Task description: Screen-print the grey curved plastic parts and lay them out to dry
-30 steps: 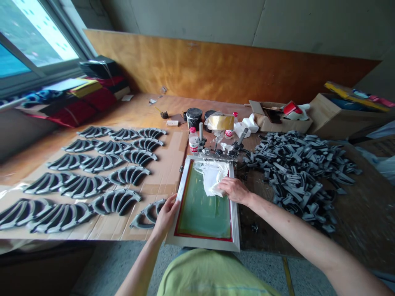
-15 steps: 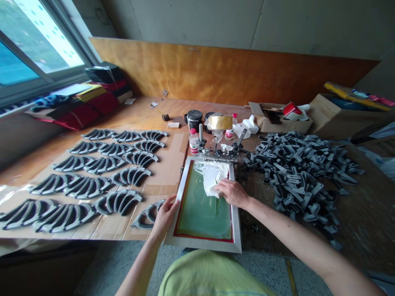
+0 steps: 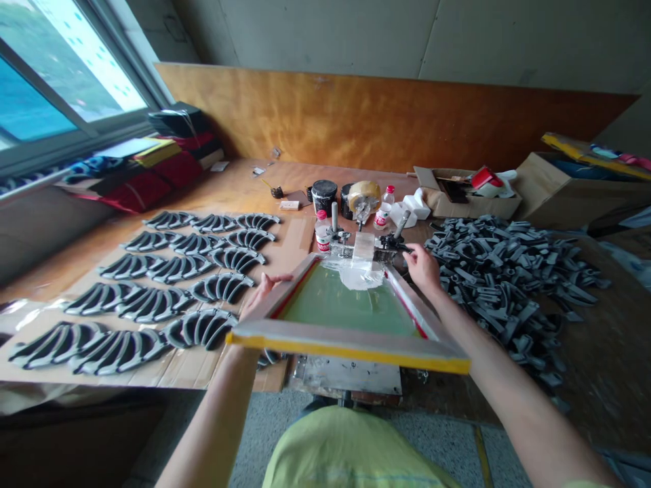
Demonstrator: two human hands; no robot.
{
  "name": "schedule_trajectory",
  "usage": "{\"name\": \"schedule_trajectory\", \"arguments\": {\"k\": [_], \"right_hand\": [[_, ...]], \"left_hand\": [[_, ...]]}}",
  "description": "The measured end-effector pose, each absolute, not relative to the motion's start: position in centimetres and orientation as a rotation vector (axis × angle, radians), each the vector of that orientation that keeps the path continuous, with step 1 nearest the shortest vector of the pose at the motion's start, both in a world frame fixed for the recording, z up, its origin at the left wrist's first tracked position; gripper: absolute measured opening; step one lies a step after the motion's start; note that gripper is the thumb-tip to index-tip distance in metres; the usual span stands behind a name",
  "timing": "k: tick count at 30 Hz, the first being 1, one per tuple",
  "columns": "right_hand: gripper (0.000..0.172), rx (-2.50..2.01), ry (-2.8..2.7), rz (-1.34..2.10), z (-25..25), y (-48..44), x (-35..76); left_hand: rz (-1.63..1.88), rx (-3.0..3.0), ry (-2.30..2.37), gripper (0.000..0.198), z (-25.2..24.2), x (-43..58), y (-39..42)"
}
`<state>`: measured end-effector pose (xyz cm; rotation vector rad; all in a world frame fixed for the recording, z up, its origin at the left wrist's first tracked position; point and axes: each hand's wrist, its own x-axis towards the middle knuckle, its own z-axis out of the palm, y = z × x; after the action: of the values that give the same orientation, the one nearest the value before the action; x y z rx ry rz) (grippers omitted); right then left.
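I have the framed screen (image 3: 350,342) in the middle, tilted, its near edge raised above a metal plate (image 3: 350,376) at the front of the desk (image 3: 239,183). My left hand (image 3: 263,295) is at the left rail, fingers stretched out; the rail hides part of it, so I can't tell whether it clamps. My right hand (image 3: 424,269) has curled fingers at the dark clamp fitting (image 3: 392,242) behind the screen; I can't tell whether they are closed on it.

Room is tight: the near right corner sits close to my right forearm, and the near left corner overlaps my left wrist in view. A strip of cardboard (image 3: 292,237) lies between the screen and the rows of grey parts (image 3: 147,298); on the right, a band of dark desk runs in front of the grey heap (image 3: 498,285).

The left bottle (image 3: 323,230) and right bottle (image 3: 384,209) carry red-and-white labels, too small for me to read. A small mark like "e" shows on the plate.
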<state>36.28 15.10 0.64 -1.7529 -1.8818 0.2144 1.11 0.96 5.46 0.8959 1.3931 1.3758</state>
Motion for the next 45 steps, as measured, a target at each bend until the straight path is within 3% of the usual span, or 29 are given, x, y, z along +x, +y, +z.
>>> {"name": "schedule_trajectory", "arguments": {"k": [3,7,10,13,15,19,21,25,28,31,34,45], "right_hand": [[0.031,-1.749,-1.977,0.392,-3.1,11.9,37.1],[0.036,-1.496,-2.27,0.458,-6.6,8.5,34.6],[0.02,-1.393,-2.395,0.452,-6.3,7.6,32.8],[0.004,-1.352,-2.351,0.418,-4.3,5.7,30.8],[0.007,-1.205,-2.4,0.351,-3.1,3.4,29.1],[0.021,-0.819,-2.608,0.311,-3.2,0.9,27.7],[0.022,-0.971,-2.561,0.354,-4.1,2.1,30.3],[0.021,-1.827,-2.208,0.257,-6.1,6.3,41.6],[0.024,-2.303,-2.008,0.178,-7.6,8.3,49.7],[0.028,-2.473,-1.965,0.201,-8.9,8.9,54.0],[0.027,-2.445,-2.008,0.262,-9.4,9.5,54.4],[0.027,-2.078,-2.142,0.297,-6.2,17.6,47.2]], "left_hand": [[1.522,0.878,1.203,0.05,8.2,2.4,4.3],[1.557,0.835,1.153,0.052,9.7,3.7,6.2],[1.548,0.723,1.248,0.054,7.0,5.4,4.1],[1.03,0.614,1.283,0.061,2.1,8.2,0.2],[0.883,0.484,1.263,0.058,-0.9,9.8,-2.3],[0.976,0.267,1.283,0.033,-4.4,9.0,-5.4],[1.033,0.197,1.394,0.025,-5.4,6.3,-6.2],[1.174,0.138,1.695,0.021,-6.5,0.1,-8.0],[1.235,0.209,1.763,0.027,-5.8,-1.6,-9.2],[1.291,0.329,1.795,0.041,-4.0,-0.4,-9.3],[1.257,0.524,1.81,0.051,-1.5,2.3,-8.6],[1.03,1.05,1.653,0.044,5.9,11.2,-5.7]]}}
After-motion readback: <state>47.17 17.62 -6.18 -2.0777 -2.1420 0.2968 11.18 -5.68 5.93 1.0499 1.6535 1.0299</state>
